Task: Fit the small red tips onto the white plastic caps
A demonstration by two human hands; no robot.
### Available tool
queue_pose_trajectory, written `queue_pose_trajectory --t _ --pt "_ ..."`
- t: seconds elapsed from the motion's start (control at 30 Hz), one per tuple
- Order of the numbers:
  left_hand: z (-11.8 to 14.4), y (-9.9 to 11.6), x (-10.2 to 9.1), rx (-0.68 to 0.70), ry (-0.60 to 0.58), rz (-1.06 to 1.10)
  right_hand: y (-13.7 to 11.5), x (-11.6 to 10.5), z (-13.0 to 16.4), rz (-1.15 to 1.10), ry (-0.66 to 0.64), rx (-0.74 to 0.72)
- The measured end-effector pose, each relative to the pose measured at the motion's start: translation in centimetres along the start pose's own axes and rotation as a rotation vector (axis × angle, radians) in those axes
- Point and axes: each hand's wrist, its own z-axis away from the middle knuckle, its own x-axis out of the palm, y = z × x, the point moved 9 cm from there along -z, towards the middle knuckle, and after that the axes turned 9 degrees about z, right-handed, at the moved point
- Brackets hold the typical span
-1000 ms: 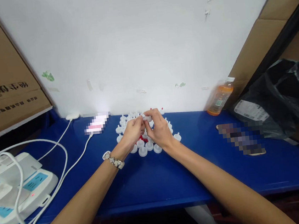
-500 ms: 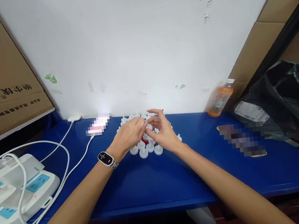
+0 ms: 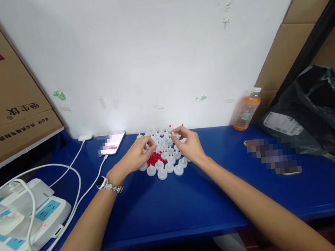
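Note:
Many white round nozzle caps (image 3: 162, 174) stand on the blue table, each with a thin spout pointing up. Among them lies a heap of small red tips (image 3: 154, 158). My left hand (image 3: 142, 152), with a watch on its wrist, is over the left side of the caps and beside the red heap. Its thumb and fingers are pinched together; whatever is between them is too small to make out. My right hand (image 3: 189, 143) is at the right side of the group, its thumb and forefinger closed around a white nozzle cap partly hidden by the fingers.
A phone (image 3: 114, 143) on a charging cable and a white power strip (image 3: 54, 213) with looping cords are at left. An orange drink bottle (image 3: 246, 111), another phone (image 3: 272, 156) and a black plastic bag (image 3: 312, 106) are at right. A white wall (image 3: 155, 63) rises behind.
My hands were together over the caps around one white cap; now they have drawn apart, left hand to the left, right hand slightly right. The red heap has come into view between them.

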Motion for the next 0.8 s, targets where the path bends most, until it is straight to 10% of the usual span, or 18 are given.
queue_pose_trajectory --t 0.2,0.5,0.8 --pt "0.3 -1.1 1.9 -0.006 -0.117 -0.139 2.2 -1.1 -0.6 0.125 0.063 0.033" --pt "-0.3 0.6 3.4 0.064 -0.066 -0.108 5.8 0.6 -4.0 0.241 -0.173 0.113" --pt "0.0 1.1 4.4 0.081 -0.087 -0.109 4.1 5.1 -5.7 0.683 -0.573 -0.09"
